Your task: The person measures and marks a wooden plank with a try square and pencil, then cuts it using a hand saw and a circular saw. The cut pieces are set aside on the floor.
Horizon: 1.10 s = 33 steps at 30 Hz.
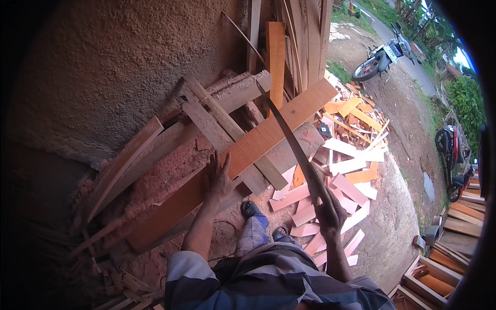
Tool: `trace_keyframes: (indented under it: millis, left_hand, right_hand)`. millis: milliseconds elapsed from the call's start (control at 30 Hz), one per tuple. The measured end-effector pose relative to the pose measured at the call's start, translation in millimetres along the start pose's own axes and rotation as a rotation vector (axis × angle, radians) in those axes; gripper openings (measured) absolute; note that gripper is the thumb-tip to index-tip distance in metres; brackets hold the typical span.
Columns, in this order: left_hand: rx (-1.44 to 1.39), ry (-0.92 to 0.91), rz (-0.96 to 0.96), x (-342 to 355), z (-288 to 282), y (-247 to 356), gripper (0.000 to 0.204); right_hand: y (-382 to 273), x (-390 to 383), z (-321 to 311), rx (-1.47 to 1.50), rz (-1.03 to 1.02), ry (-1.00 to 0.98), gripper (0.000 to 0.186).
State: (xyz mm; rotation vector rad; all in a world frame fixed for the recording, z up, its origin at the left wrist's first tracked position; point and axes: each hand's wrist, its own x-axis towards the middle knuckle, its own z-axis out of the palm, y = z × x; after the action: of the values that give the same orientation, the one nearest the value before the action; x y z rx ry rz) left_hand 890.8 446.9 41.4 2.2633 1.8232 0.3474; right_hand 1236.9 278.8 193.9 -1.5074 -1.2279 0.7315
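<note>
A long orange-brown plank (253, 147) lies slantwise over a rough wooden workbench (178, 135). My left hand (219, 178) rests flat on it with the fingers spread. In my right hand (329, 213) is a handsaw (295, 145), the fingers closed round its handle. The saw's long blade points up and to the left, crossing over the plank towards its far right end. I cannot tell whether the teeth touch the wood. Under the plank, crosswise battens (217, 116) form part of the bench, dusted with sawdust.
Offcuts (349, 188) lie heaped on the ground to the right. Tall boards (275, 62) lean on the rough wall (139, 62). A motorcycle (382, 57) stands by the road; wooden frames (429, 281) sit at lower right. My sandalled feet (250, 208) are beside the bench.
</note>
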Motion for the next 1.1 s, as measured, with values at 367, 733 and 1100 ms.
trace_keyframes:
  millis: [367, 733, 1100]
  left_hand:
    - [-0.587, -0.026, -0.266, -221, -11, 57, 0.070]
    - [-1.644, 0.554, -0.650, -248, -78, 25, 0.027]
    - [-1.662, 0.570, -0.660, -262, -123, -127, 0.030]
  right_hand:
    - [7, -52, 36, 0.017, -0.538, -0.540, 0.054]
    - [-41, -82, 149, -0.353, -1.176, -1.148, 0.050]
    - [-69, -118, 343, -0.412, -0.860, -1.174, 0.080]
